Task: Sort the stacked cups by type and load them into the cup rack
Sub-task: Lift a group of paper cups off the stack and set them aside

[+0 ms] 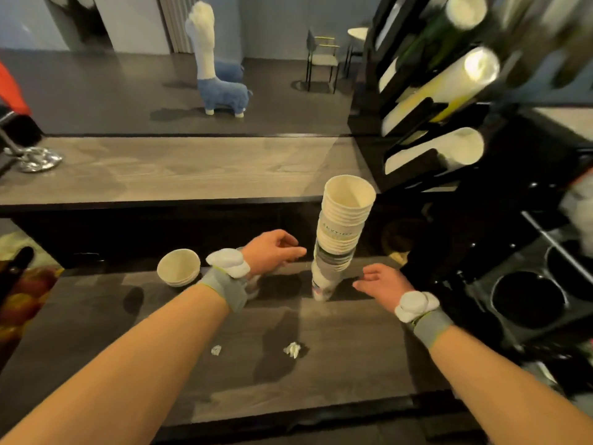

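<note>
1. Two bare hands flanking a tall stack of paper cups (345, 232) on a dark wood-grain counter (353, 358), the stack upright with a slight lean, its open rim turned toward the camera.
2. Left hand (272, 252) just left of the stack's middle, fingers loosely bent and apart, gripping nothing; fingertips close to the cups, contact impossible to tell.
3. Right hand (380, 282) low on the right, near the stack's base, fingers relaxed and spread, holding nothing, a narrow gap between fingertips and cups.
4. Grey wristbands with white pods on both wrists.
5. Short stack of shallow paper bowls (178, 268) farther left on the same counter, just beside the left wrist.
6. Black cup rack (417, 110) at upper right, behind and beside the tall stack, its slanted channels already loaded with white cup stacks, rims facing outward; much of it blurred.
7. Black holder with round openings (529, 300) below the rack, at the right edge.
8. Two crumpled scraps of white paper (292, 349) on the counter between the forearms.
9. Beyond a raised ledge (176, 168): a blue-and-white alpaca figure (218, 81) on the dark floor, a chair (322, 59) farther right, and a chrome stand base (35, 159) at the ledge's left end.
</note>
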Demonstrator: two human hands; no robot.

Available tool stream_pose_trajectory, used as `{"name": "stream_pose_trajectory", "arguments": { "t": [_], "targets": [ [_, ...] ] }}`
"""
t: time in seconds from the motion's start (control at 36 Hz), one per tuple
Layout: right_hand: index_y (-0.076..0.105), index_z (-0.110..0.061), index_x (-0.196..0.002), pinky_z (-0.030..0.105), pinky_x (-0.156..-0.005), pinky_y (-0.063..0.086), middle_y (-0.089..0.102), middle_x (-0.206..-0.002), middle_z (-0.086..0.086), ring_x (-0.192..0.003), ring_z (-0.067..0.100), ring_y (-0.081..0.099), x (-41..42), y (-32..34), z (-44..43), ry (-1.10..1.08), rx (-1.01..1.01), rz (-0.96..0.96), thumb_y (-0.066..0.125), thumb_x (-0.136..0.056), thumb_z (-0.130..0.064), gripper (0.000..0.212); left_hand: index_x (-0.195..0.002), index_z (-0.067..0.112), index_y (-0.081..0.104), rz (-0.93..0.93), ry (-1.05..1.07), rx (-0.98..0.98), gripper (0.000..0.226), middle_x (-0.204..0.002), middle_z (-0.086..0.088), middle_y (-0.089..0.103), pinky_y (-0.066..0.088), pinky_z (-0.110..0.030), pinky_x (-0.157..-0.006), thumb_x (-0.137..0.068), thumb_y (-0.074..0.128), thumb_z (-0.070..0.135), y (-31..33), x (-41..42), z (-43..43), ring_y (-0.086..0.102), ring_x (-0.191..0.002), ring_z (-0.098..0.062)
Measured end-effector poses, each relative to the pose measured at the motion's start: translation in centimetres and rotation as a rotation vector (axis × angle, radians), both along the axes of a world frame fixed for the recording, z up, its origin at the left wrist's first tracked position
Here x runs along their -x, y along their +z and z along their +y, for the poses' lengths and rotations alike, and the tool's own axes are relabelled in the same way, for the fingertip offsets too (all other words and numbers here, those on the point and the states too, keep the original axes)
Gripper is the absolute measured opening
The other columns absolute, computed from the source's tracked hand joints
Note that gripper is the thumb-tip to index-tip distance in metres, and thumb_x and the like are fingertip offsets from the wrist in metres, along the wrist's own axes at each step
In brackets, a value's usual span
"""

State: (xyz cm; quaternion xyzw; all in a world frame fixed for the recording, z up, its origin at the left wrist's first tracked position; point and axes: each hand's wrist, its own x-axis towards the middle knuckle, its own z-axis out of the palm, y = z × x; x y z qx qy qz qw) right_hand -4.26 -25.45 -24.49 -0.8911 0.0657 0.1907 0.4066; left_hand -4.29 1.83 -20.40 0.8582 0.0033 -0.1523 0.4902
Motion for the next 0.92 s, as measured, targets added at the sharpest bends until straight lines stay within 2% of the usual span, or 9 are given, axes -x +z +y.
{"name": "stream_pose_trajectory", "arguments": {
  "t": [0.11,0.19,0.28,0.36,0.5,0.61,0.72,0.81,0.92],
  "targets": [
    [0.044,-0.009,-0.141,0.028,-0.098,0.044,0.053,-0.140,0.009,-0.126,0.022,0.053,-1.5,3.5,-1.2,-0.031,-0.085,-0.151,0.077,-0.081,-0.029,0.071,-0.136,0.020,0.048,-0.091,-0.005,-0.038,0.061,-0.128,0.003,0.059,0.048,-0.025,-0.091,-0.084,0.071,0.044,2.8,-1.8,-1.7,0.058,-0.113,-0.012],
    [0.038,-0.013,-0.146,0.027,-0.100,0.041,0.047,-0.146,0.004,-0.131,0.019,0.048,-2.0,5.8,-1.3,-0.020,-0.147,-0.270,0.077,-0.081,-0.031,0.078,-0.147,0.019,0.038,-0.119,0.004,0.006,0.080,-0.143,0.002,0.051,0.041,-0.030,-0.105,-0.080,0.075,0.043,3.6,-2.8,-2.8,0.050,-0.129,-0.013],
    [0.037,-0.017,-0.147,0.028,-0.104,0.039,0.044,-0.149,-0.002,-0.134,0.013,0.044,-2.5,7.3,-0.6,0.036,-0.164,-0.345,0.077,-0.080,-0.035,0.080,-0.149,0.021,0.036,-0.139,-0.026,-0.024,0.082,-0.148,0.003,0.047,0.038,-0.037,-0.112,-0.080,0.075,0.044,3.8,-3.3,-3.5,0.045,-0.135,-0.013],
    [0.038,-0.019,-0.146,0.027,-0.105,0.038,0.044,-0.148,-0.005,-0.135,0.011,0.043,-2.8,7.9,0.3,0.085,-0.189,-0.360,0.077,-0.080,-0.035,0.078,-0.148,0.022,0.039,-0.164,-0.058,-0.024,0.076,-0.147,0.004,0.049,0.038,-0.036,-0.112,-0.083,0.074,0.041,4.0,-3.5,-4.1,0.047,-0.133,-0.012],
    [0.044,-0.019,-0.141,0.023,-0.095,0.040,0.056,-0.136,-0.005,-0.123,0.009,0.051,-3.1,7.7,1.4,0.096,-0.240,-0.352,0.078,-0.080,-0.028,0.071,-0.146,0.022,0.042,-0.190,-0.073,-0.045,0.068,-0.143,0.003,0.054,0.039,-0.032,-0.109,-0.087,0.072,0.035,3.9,-3.6,-4.8,0.050,-0.130,-0.013],
    [0.046,-0.017,-0.139,0.024,-0.093,0.043,0.058,-0.132,-0.003,-0.119,0.010,0.054,-3.5,7.5,1.9,0.053,-0.216,-0.384,0.079,-0.079,-0.024,0.069,-0.142,0.019,0.047,-0.220,-0.064,-0.051,0.060,-0.140,0.001,0.056,0.036,-0.023,-0.097,-0.088,0.071,0.028,3.9,-3.5,-5.1,0.050,-0.127,-0.011],
    [0.047,-0.016,-0.138,0.028,-0.096,0.046,0.059,-0.132,-0.001,-0.122,0.015,0.055,-3.8,7.6,2.3,0.035,-0.202,-0.415,0.080,-0.078,-0.024,0.068,-0.141,0.021,0.048,-0.243,-0.046,-0.043,0.060,-0.139,0.002,0.057,0.038,-0.026,-0.100,-0.087,0.072,0.028,3.8,-3.5,-5.2,0.051,-0.127,-0.013],
    [0.047,-0.017,-0.137,0.029,-0.098,0.045,0.058,-0.134,-0.001,-0.123,0.015,0.053,-3.9,8.0,2.5,0.024,-0.218,-0.445,0.079,-0.079,-0.025,0.067,-0.139,0.027,0.050,-0.291,-0.016,-0.093,0.061,-0.140,0.002,0.053,0.044,-0.036,-0.105,-0.084,0.074,0.038,3.7,-4.0,-5.1,0.052,-0.126,-0.012],
    [0.047,-0.019,-0.136,0.028,-0.094,0.046,0.058,-0.131,-0.003,-0.120,0.013,0.054,-3.8,8.5,2.4,0.004,-0.228,-0.466,0.080,-0.078,-0.028,0.067,-0.140,0.027,0.048,-0.315,-0.010,-0.120,0.063,-0.140,0.002,0.048,0.046,-0.033,-0.101,-0.084,0.073,0.040,4.2,-4.3,-5.2,0.051,-0.123,-0.015]
  ]
}}
